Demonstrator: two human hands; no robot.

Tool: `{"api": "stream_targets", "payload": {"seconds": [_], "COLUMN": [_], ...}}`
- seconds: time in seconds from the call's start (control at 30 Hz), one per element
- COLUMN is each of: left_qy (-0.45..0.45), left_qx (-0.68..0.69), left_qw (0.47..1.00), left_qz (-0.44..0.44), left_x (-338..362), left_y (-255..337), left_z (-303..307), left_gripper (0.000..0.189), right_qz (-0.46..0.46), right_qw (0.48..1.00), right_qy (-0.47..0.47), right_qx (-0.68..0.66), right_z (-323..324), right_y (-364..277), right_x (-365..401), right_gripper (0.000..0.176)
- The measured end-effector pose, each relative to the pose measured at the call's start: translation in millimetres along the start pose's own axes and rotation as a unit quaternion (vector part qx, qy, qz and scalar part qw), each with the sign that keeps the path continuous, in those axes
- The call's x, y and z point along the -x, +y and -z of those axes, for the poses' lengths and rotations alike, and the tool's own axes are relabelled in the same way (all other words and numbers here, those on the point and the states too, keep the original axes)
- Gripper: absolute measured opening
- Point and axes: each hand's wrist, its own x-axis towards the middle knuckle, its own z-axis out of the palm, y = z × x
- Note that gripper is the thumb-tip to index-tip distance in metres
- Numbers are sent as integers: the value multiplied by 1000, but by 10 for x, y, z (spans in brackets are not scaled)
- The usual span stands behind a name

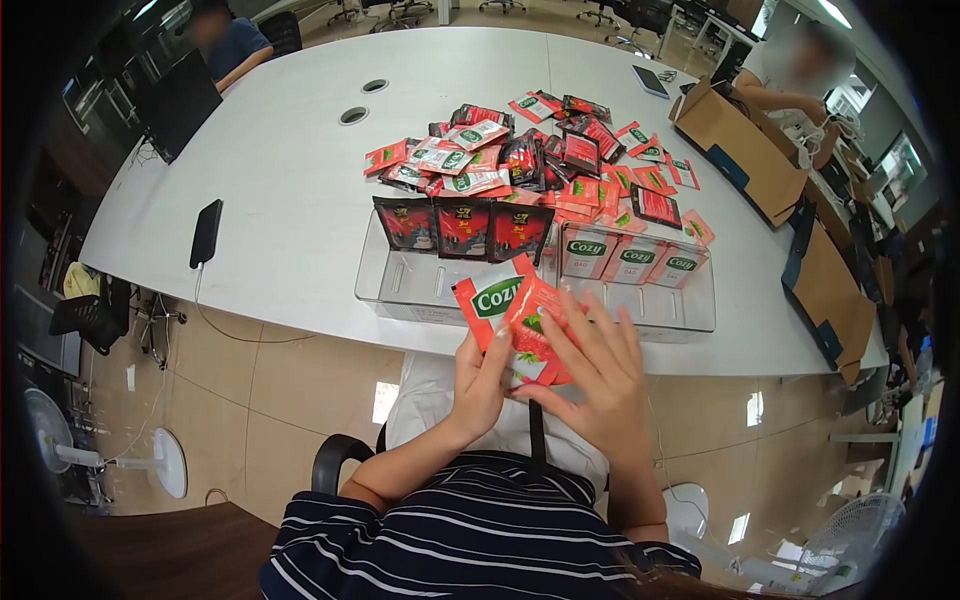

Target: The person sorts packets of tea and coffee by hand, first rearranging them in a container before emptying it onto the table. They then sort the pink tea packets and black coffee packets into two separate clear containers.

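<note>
My left hand (478, 388) is closed on a pair of red-and-white Cozy tea sachets, pinching them at the lower left. The rear sachet (488, 303) shows the green Cozy logo; the front sachet (532, 335), with a strawberry picture, overlaps it at an angle. Fingers stretched out and spread, my right hand (603, 385) lies against the right side of the front sachet, hiding part of it. Just beyond, a clear plastic organizer tray (400, 288) holds a row of black-and-red coffee sachets (463, 228) at left. Cozy sachets (632, 260) stand upright in its right part.
A heap of mixed sachets (540, 160) lies behind the tray. A black phone (206, 233) on a cable is at left, another phone (650, 81) at far right. Opened cardboard boxes (745, 160) line the right edge. Two other people sit across the table (290, 150).
</note>
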Motion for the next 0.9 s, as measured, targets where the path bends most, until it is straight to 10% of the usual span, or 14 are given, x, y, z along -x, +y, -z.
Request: {"api": "stream_targets", "payload": {"seconds": [0.27, 0.47, 0.67, 0.9], "left_qy": [9, 7, 0, -3], "left_qx": [22, -1, -44, -64], "left_qw": [997, 999, 999, 997], "left_qz": [68, 32, -1, 38], "left_x": [98, 32, -22, 91], "left_y": [25, 54, -3, -22], "left_z": [96, 186, 187, 282], "left_gripper": [35, 35, 35, 37], "right_qz": [144, 45, -134, 4], "right_qw": [984, 995, 983, 990], "right_qy": [-17, 93, -23, -133], "right_qx": [105, 1, -122, 46], "right_z": [11, 409, 285, 113], "right_y": [200, 519, 876, 894], "right_x": [-13, -151, -453, -661], "right_gripper": [42, 29, 32, 29]}}
